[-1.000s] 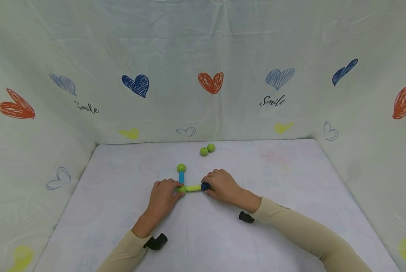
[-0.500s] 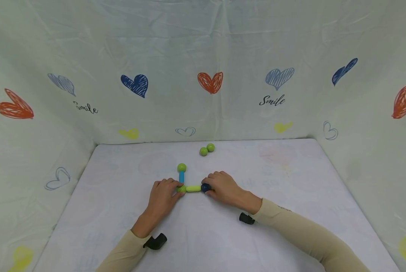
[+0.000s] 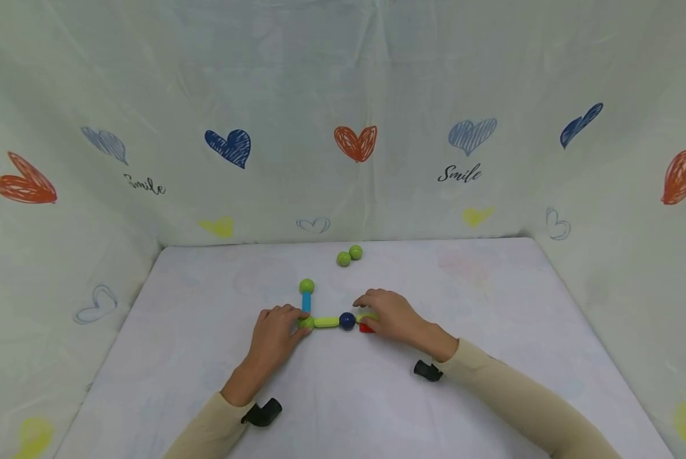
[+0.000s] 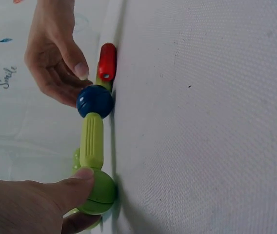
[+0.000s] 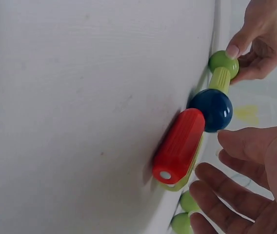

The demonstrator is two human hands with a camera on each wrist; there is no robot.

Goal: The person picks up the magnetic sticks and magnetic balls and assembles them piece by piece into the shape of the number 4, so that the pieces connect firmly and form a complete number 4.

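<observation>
My left hand (image 3: 271, 335) pinches a green ball (image 4: 102, 192) between thumb and fingers. A blue rod (image 3: 306, 303) runs back from that ball to another green ball (image 3: 306, 286). To its right, a yellow-green rod (image 3: 326, 322) joins it to a dark blue ball (image 3: 347, 320). My right hand (image 3: 397, 319) hovers beside the dark blue ball with relaxed, spread fingers and holds nothing. Just right of the dark blue ball lie a red rod (image 5: 178, 145) and, alongside it, a second yellow-green rod (image 3: 367, 316), partly hidden by the hand in the head view.
Two loose green balls (image 3: 349, 255) sit together near the back edge of the white-covered table (image 3: 463, 280). A pale curtain (image 3: 285, 83) with printed hearts surrounds the table at the back and sides.
My right hand has let go of the dark blue ball and drawn back to the right, uncovering the red rod and second yellow-green rod. The left hand keeps its pinch.
</observation>
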